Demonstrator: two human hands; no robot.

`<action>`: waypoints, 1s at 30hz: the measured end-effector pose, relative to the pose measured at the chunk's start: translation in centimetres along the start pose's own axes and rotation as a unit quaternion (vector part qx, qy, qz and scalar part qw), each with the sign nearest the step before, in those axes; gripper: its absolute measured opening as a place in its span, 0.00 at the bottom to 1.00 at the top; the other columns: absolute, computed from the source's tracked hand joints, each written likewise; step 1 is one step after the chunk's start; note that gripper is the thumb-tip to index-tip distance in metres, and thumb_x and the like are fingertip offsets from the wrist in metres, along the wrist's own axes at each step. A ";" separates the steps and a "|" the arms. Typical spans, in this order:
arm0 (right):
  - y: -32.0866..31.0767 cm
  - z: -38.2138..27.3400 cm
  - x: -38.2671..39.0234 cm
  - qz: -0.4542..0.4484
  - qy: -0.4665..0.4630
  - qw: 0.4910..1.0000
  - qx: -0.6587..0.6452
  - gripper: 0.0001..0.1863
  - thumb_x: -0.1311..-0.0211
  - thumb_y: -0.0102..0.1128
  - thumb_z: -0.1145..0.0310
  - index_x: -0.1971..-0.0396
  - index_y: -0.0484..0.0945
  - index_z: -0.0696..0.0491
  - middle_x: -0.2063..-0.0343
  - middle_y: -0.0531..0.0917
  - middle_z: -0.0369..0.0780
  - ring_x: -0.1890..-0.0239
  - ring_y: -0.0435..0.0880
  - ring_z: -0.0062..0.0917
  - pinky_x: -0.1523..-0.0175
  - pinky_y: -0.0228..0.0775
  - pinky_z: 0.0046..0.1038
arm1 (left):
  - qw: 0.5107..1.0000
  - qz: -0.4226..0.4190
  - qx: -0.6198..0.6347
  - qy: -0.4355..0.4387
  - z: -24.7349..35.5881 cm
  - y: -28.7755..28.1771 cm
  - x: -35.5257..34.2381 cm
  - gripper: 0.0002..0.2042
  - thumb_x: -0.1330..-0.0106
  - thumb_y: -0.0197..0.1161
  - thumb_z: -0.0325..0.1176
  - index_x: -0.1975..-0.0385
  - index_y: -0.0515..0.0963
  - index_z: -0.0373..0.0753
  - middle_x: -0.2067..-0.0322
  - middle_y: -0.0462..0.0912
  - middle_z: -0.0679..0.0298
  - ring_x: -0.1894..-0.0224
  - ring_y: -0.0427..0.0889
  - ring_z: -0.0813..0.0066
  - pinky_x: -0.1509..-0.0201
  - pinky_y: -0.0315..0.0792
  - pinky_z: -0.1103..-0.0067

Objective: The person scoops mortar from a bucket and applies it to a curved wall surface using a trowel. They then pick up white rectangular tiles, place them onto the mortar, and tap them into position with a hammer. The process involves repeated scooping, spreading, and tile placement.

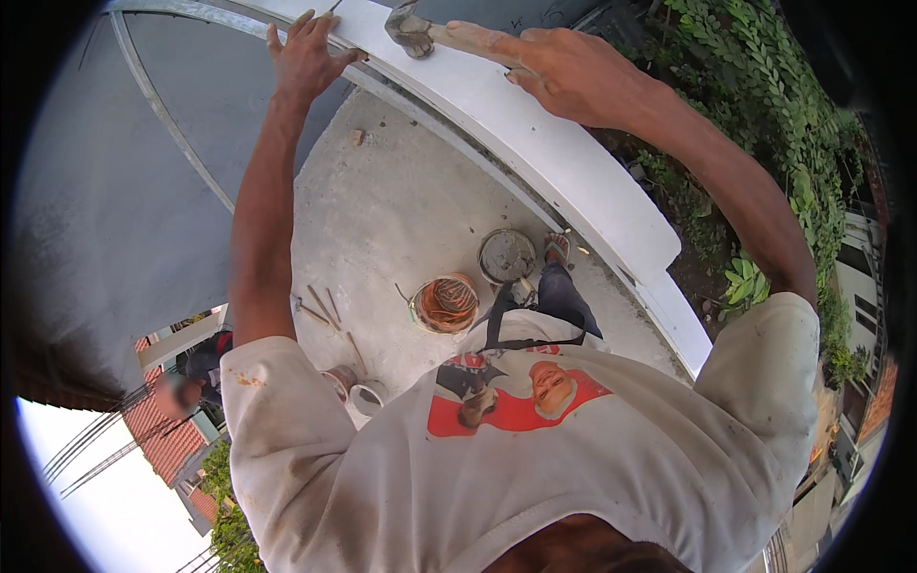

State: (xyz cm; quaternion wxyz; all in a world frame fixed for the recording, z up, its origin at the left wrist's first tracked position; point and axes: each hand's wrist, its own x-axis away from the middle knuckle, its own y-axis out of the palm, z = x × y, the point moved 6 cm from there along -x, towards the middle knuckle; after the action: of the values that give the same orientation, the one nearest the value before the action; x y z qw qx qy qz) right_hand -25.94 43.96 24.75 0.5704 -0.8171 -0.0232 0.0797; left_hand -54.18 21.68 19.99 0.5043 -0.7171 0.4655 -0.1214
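Observation:
My right hand (564,72) is closed around the wooden handle of a hammer (409,31), with fingers lying along the handle. The hammer's grey, worn head is over the top of a long white ledge (564,162). To the left, my left hand (310,53) has its fingers spread on a long metal strip (406,107) that runs along the ledge's inner side. Its thumb points toward the ledge. A thin dark piece shows by its fingertips, too small to name.
On the concrete floor (382,181) stand an orange-brown bucket (446,304), a bucket of grey mortar (506,256) and a white bucket (367,399). Several sticks and a hammer-like tool (312,313) lie nearby. Leafy plants (774,115) grow beyond the ledge. Another person (196,382) is at lower left.

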 end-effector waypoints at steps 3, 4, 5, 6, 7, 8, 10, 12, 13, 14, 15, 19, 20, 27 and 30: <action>-1.5 0.2 3.3 0.045 -0.018 0.999 -0.006 0.25 0.23 0.60 0.61 0.32 0.73 0.55 0.50 0.86 0.51 0.50 0.86 0.47 0.44 0.81 0.45 | 0.999 -0.028 -0.014 -0.006 -0.2 -0.8 -0.3 0.38 0.41 0.74 0.63 0.32 0.76 0.54 0.32 0.79 0.68 0.23 0.65 0.72 0.20 0.40 0.38; -2.1 0.5 5.0 0.095 -0.037 0.995 -0.015 0.25 0.23 0.60 0.62 0.32 0.73 0.55 0.52 0.86 0.51 0.51 0.86 0.47 0.45 0.82 0.44 | 0.999 -0.037 -0.009 -0.007 0.1 -0.7 -0.4 0.36 0.39 0.75 0.60 0.31 0.74 0.55 0.31 0.77 0.67 0.23 0.65 0.72 0.20 0.41 0.38; -1.8 1.0 6.4 0.082 -0.033 0.996 -0.013 0.25 0.24 0.61 0.63 0.32 0.73 0.54 0.53 0.85 0.51 0.52 0.86 0.47 0.46 0.81 0.45 | 0.999 -0.038 -0.018 -0.002 0.2 -0.7 -0.9 0.36 0.39 0.74 0.60 0.31 0.74 0.55 0.31 0.77 0.67 0.23 0.65 0.72 0.20 0.41 0.38; -1.3 1.6 7.9 0.069 -0.031 0.997 -0.010 0.25 0.24 0.61 0.63 0.32 0.73 0.54 0.53 0.85 0.51 0.53 0.86 0.48 0.46 0.81 0.45 | 0.999 -0.040 -0.027 0.001 0.4 -0.7 -1.2 0.36 0.38 0.74 0.60 0.30 0.74 0.55 0.31 0.77 0.67 0.23 0.65 0.72 0.20 0.41 0.38; -1.1 1.9 9.1 0.056 -0.028 0.998 -0.007 0.25 0.25 0.62 0.64 0.32 0.73 0.54 0.54 0.84 0.51 0.54 0.86 0.48 0.47 0.81 0.45 | 0.999 -0.041 -0.036 0.004 0.8 -0.5 -1.4 0.36 0.38 0.73 0.60 0.30 0.73 0.55 0.31 0.77 0.66 0.23 0.65 0.72 0.20 0.42 0.38; -1.3 1.3 9.6 0.033 -0.027 0.999 -0.002 0.27 0.26 0.61 0.65 0.29 0.69 0.47 0.57 0.84 0.49 0.57 0.85 0.46 0.50 0.81 0.45 | 0.998 -0.050 -0.047 0.002 0.2 -0.7 -0.4 0.36 0.37 0.73 0.61 0.30 0.73 0.55 0.31 0.77 0.66 0.23 0.65 0.72 0.20 0.42 0.38; -2.7 0.4 10.5 -0.007 -0.014 1.000 0.022 0.35 0.27 0.61 0.68 0.22 0.63 0.35 0.64 0.82 0.45 0.62 0.85 0.41 0.55 0.81 0.43 | 0.997 -0.056 -0.062 0.002 -0.1 -0.6 -0.2 0.36 0.37 0.72 0.61 0.30 0.73 0.55 0.31 0.77 0.66 0.23 0.65 0.71 0.20 0.43 0.39; -3.2 0.5 12.6 0.095 -0.057 0.993 -0.037 0.36 0.28 0.62 0.68 0.22 0.63 0.34 0.63 0.82 0.45 0.63 0.85 0.41 0.56 0.81 0.43 | 0.997 -0.052 -0.058 0.005 0.2 -0.5 -0.6 0.36 0.36 0.71 0.62 0.30 0.73 0.55 0.30 0.76 0.65 0.23 0.65 0.70 0.20 0.43 0.39; -3.1 0.6 13.1 0.079 -0.046 0.995 -0.042 0.33 0.28 0.63 0.68 0.25 0.65 0.37 0.61 0.82 0.46 0.62 0.85 0.43 0.55 0.81 0.43 | 0.997 -0.051 -0.057 0.005 0.4 -0.3 -0.7 0.36 0.36 0.70 0.62 0.29 0.73 0.55 0.29 0.75 0.64 0.23 0.65 0.69 0.20 0.43 0.39; -3.0 0.4 13.5 0.061 -0.036 0.996 -0.047 0.30 0.28 0.63 0.69 0.28 0.67 0.41 0.59 0.82 0.48 0.61 0.86 0.44 0.55 0.81 0.44 | 0.997 -0.046 -0.055 0.005 0.1 0.3 -0.6 0.36 0.36 0.70 0.62 0.29 0.73 0.55 0.29 0.75 0.64 0.23 0.65 0.69 0.20 0.43 0.39; -3.2 0.1 13.6 -0.020 0.005 0.999 -0.027 0.24 0.28 0.64 0.69 0.34 0.72 0.49 0.55 0.83 0.50 0.59 0.86 0.46 0.54 0.82 0.44 | 0.997 -0.043 -0.057 0.006 -0.6 0.5 -0.6 0.36 0.36 0.70 0.62 0.30 0.73 0.55 0.29 0.75 0.64 0.23 0.65 0.68 0.20 0.43 0.39; -3.6 0.3 16.2 -0.030 0.005 0.999 -0.018 0.21 0.28 0.64 0.69 0.38 0.76 0.56 0.51 0.84 0.53 0.57 0.87 0.50 0.53 0.82 0.45 | 0.999 -0.027 -0.020 0.013 -1.3 1.6 -0.1 0.33 0.34 0.69 0.60 0.31 0.75 0.53 0.29 0.74 0.62 0.23 0.67 0.66 0.21 0.44 0.38; -3.1 0.9 17.2 -0.049 0.023 0.998 -0.015 0.23 0.28 0.64 0.69 0.36 0.75 0.56 0.51 0.84 0.53 0.57 0.87 0.50 0.52 0.82 0.45 | 0.999 0.027 0.020 0.015 -0.5 1.6 -0.2 0.31 0.35 0.70 0.59 0.36 0.77 0.49 0.33 0.77 0.58 0.27 0.70 0.62 0.22 0.49 0.42; -5.5 -4.1 18.8 0.002 0.046 0.995 -0.087 0.31 0.32 0.65 0.72 0.29 0.71 0.53 0.45 0.82 0.52 0.51 0.88 0.46 0.46 0.82 0.42 | 0.984 -0.105 0.137 -0.052 -0.2 -2.3 0.3 0.42 0.41 0.72 0.64 0.30 0.73 0.46 0.29 0.72 0.51 0.21 0.61 0.56 0.18 0.40 0.43; -5.7 -9.5 20.9 0.017 -0.027 0.980 -0.196 0.36 0.35 0.67 0.77 0.26 0.67 0.58 0.32 0.75 0.56 0.40 0.85 0.48 0.37 0.79 0.39 | 0.976 0.153 0.141 -0.056 -2.3 -3.9 7.1 0.27 0.32 0.71 0.52 0.36 0.79 0.51 0.34 0.79 0.60 0.28 0.73 0.62 0.22 0.49 0.40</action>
State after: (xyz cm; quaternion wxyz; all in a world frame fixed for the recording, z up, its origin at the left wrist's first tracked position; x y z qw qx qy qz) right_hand -3.57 39.82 31.13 0.3966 -0.9110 -0.0399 0.1057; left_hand -49.76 14.91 22.28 0.6382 -0.5645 0.5192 -0.0666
